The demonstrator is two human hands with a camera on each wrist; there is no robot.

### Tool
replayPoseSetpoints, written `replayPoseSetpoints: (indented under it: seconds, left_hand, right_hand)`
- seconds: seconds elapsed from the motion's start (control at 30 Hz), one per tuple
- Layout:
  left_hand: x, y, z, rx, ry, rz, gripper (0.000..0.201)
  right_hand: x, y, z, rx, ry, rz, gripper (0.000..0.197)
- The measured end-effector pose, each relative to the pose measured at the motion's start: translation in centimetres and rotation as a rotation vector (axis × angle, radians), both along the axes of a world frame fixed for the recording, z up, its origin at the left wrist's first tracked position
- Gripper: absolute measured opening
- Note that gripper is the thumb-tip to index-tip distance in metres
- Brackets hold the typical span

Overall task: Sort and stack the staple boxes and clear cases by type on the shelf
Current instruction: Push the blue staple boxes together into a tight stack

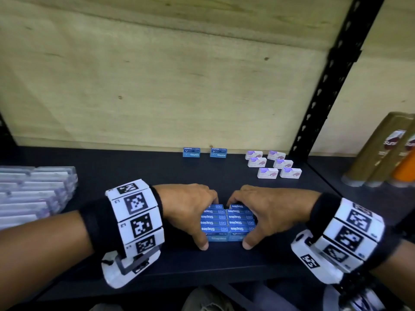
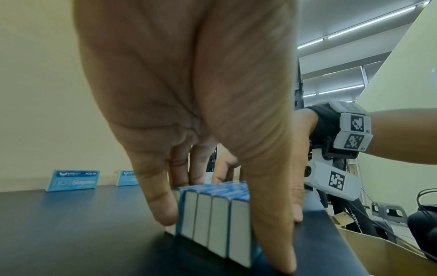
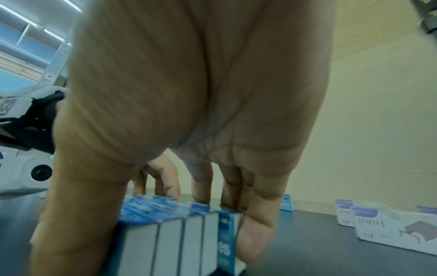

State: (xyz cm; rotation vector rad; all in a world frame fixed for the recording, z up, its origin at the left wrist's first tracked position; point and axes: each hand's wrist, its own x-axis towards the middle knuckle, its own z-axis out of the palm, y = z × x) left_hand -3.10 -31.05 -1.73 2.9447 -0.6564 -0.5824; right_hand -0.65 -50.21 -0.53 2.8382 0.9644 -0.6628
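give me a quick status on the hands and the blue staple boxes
Left hand and right hand both grip the blue staple box block, resting on the shelf. Path to rear blue boxes unobstructed.

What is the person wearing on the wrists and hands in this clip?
Both hands, left hand and right hand, are bare. Each forearm is bare too. Each wrist carries a black strap with white blocks printed with black square markers, plus a white camera housing underneath.

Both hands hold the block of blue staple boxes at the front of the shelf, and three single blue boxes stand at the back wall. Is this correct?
Not quite. Only two single blue boxes stand at the back wall, as the head view shows. The rest holds: left hand and right hand hold the block at the shelf front.
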Motion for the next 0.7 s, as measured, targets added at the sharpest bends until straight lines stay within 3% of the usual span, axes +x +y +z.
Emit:
replayPoseSetpoints:
  seconds: [0.33,0.57,0.7]
  left_hand:
    - [-0.1,-0.7,0.0,-0.032,0.01,0.022,0.077]
    - [0.1,0.0,0.6,-0.077,0.012,0.032,0.087]
    - [1.1,1.1,2.0,-0.16,-0.027,0.061,0.09]
  right_hand:
    - [-0.1,1.2,0.1,-0.03,-0.014,0.008,0.073]
    - [0.6,0.5,0.7,-0.032,0.039,-0.009,0.088]
    - [1.8,0.2,2.3,0.019,0.034,-0.019,0.085]
